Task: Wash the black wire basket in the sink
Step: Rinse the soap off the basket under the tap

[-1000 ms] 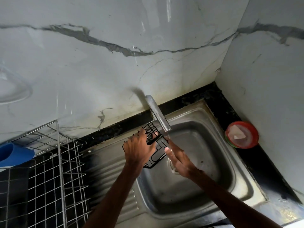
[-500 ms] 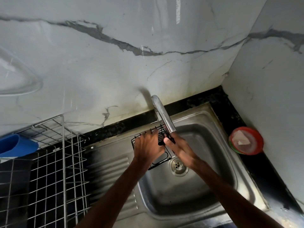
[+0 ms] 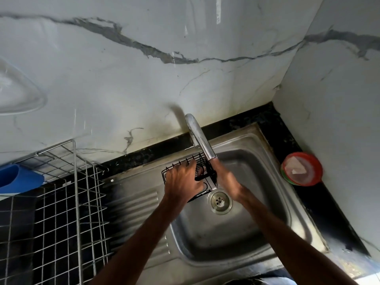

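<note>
The left hand [image 3: 184, 181] is clamped over the near side of the basket [image 3: 186, 168], fingers curled through and around the black wires, so it carries the thing and tilts it up toward the tap. The right hand [image 3: 225, 179] comes in from the other side, just under the spout, its fingers pressed against the basket's right edge; motion blur makes it hard to say whether that hand truly grips the wire or only rubs along it. The basket sits over the back left corner of the sink [image 3: 273, 202], partly above the ribbed draining board, with the tap [image 3: 200, 138] reaching out over its far right corner. The drain [image 3: 221, 202] lies just below and to the right of the basket, open and uncovered. I cannot make out a clear stream of water from the spout, though the hands are placed as if one runs there. To my eye this is the scrubbing and rinsing step itself, well under way rather than starting. The next move likely calls for turning the basket in the left hand so another face comes under the spout, while the right works along the wires. Off to the left stands a wire rack [image 3: 67, 202], a likely place for the basket once clean, and a red lidded tub [image 3: 301, 168] sits on the tabletop at the right.
</note>
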`<state>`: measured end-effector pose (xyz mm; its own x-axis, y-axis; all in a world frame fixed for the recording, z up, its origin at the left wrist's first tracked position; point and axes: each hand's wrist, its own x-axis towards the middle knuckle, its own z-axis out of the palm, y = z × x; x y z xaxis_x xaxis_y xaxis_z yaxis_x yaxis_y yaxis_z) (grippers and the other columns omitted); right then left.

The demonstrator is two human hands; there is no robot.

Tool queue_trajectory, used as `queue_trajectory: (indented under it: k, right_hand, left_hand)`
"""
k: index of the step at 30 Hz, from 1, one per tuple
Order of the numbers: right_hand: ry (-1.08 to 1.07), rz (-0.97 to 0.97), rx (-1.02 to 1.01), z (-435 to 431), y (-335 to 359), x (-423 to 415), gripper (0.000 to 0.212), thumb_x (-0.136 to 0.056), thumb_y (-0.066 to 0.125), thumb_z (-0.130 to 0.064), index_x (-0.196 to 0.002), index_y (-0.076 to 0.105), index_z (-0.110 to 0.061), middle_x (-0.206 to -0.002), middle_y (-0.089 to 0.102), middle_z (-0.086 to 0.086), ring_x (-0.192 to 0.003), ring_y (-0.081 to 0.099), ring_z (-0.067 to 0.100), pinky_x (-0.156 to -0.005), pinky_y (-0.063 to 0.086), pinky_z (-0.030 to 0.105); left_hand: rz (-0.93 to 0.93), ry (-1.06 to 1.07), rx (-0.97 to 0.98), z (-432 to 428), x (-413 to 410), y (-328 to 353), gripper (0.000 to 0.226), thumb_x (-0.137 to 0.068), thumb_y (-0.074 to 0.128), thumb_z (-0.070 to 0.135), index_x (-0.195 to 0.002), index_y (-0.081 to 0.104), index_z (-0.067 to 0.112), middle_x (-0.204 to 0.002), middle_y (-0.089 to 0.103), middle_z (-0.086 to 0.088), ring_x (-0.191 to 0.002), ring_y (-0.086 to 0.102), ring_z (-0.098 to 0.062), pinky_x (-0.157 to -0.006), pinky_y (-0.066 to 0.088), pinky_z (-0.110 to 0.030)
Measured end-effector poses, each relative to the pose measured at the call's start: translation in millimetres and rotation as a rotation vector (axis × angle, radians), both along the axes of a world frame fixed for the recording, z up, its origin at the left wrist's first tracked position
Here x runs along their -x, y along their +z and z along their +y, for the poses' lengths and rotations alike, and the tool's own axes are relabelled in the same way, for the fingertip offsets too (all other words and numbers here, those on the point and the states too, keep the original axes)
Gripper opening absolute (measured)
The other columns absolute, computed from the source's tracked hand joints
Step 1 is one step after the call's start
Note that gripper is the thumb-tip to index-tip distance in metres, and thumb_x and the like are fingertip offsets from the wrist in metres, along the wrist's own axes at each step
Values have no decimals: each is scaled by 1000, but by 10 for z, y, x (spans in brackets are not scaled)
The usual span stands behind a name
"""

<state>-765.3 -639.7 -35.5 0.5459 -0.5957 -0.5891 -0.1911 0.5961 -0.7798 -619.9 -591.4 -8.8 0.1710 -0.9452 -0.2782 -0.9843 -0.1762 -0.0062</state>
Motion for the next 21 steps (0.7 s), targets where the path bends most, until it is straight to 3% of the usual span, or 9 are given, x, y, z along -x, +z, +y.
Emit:
queue_trajectory:
  k: [3, 5, 9, 11, 14, 17, 19, 21]
  right_hand:
    - [-18, 22, -19, -173, -152, -132, 53, -110, 20, -37, -155, 31, -11, -159, 35, 9, -148, 29, 24, -117, 21, 34]
    - [18, -32, 47, -131, -349, -71, 51, -110, 23, -34, -150, 39, -8, -154, 41, 9, -145, 34, 24, -113, 24, 31]
    - [99, 0, 51, -80, -694, -55, 88, -93, 31, -74, -156, 31, -13, -163, 28, 10, -151, 25, 26, -125, 16, 46]
    - [29, 30, 38, -21, -426, -127, 87, -93, 25, -75, -158, 24, -17, -164, 23, 2, -151, 19, 20, -124, 12, 41]
    - [18, 67, 105, 85, -339, -114, 66, -104, 14, -60, -160, 16, -25, -168, 13, 0, -155, 10, 22, -119, 9, 37]
    - [57, 96, 66, 114, -274, -180, 83, -90, 14, -75, -160, 12, -31, -169, 5, -1, -156, 5, 20, -122, 6, 45]
    - [73, 69, 125, 102, -158, -231, 91, -84, 14, -84, -161, 11, -35, -169, 3, -5, -155, 3, 16, -121, 4, 43]
    - [86, 27, 161, 99, -88, -274, 88, -86, 14, -82, -161, 11, -35, -168, 4, -7, -154, 4, 13, -117, 6, 38]
  left_hand:
    - [-2, 16, 2, 32, -45, 31, 57, -96, 58, 47, -142, 43, 18, -131, 61, -7, -122, 60, -28, -102, 46, -41]
    - [1, 38, 5, 60, -77, 50, 55, -95, 58, 47, -141, 44, 19, -130, 61, -6, -122, 59, -26, -103, 44, -40]
    - [55, 77, 81, 124, -131, 71, 50, -92, 61, 43, -136, 52, 19, -120, 65, -2, -111, 64, -23, -96, 47, -38]
    - [82, 112, 114, 163, -162, 83, 53, -93, 62, 43, -138, 53, 18, -120, 65, -2, -109, 64, -21, -96, 48, -37]
    - [92, 145, 161, 194, -203, 85, 54, -91, 63, 46, -137, 56, 19, -118, 67, 0, -105, 65, -20, -94, 51, -37]
    - [89, 89, 129, 212, -189, 67, 49, -93, 60, 48, -133, 57, 19, -117, 67, 2, -104, 65, -17, -93, 49, -34]
    - [101, 74, 101, 226, -209, 23, 52, -93, 60, 51, -133, 57, 18, -116, 68, 1, -104, 66, -20, -93, 50, -37]
    - [125, 69, 151, 264, -262, -53, 50, -90, 65, 50, -125, 62, 13, -104, 70, -3, -93, 69, -25, -84, 52, -38]
